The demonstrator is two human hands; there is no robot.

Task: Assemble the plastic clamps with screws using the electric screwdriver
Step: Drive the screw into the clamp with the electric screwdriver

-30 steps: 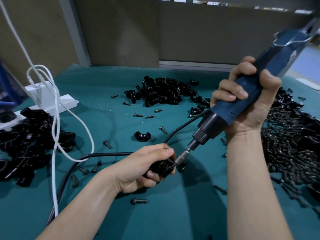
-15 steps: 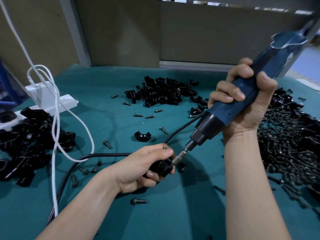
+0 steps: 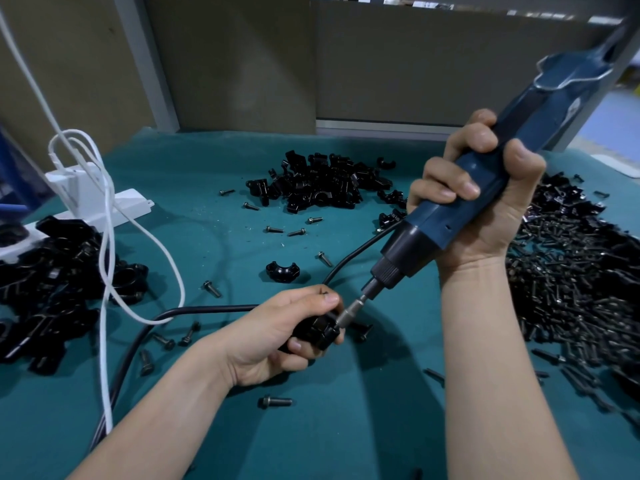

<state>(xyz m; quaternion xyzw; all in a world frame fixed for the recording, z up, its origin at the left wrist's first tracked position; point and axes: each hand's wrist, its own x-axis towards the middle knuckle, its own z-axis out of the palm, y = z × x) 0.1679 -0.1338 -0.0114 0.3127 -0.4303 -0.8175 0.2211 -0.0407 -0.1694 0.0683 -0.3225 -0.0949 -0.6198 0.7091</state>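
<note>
In the head view, the left hand [image 3: 277, 336] is curled tightly around a black plastic clamp [image 3: 317, 332], thumb on top, holding it just above the teal desk [image 3: 214, 244] near the middle of the frame. The right hand [image 3: 485, 209] is wrapped around the blue electric screwdriver [image 3: 426, 233], which slants down to the left so its metal bit [image 3: 353, 306] meets the clamp's right face. The 2 hands are apart, joined only through tool and clamp. A black cord [image 3: 207, 309] curves across the desk behind the left hand. A heap of clamp parts [image 3: 318, 185] lies at the back, a heap of screws [image 3: 571, 278] on the right, and more black clamps [image 3: 52, 282] on the left beside a white power strip [image 3: 114, 206]. 1 clamp half [image 3: 280, 270] and loose screws [image 3: 275, 401] lie scattered between.
</note>
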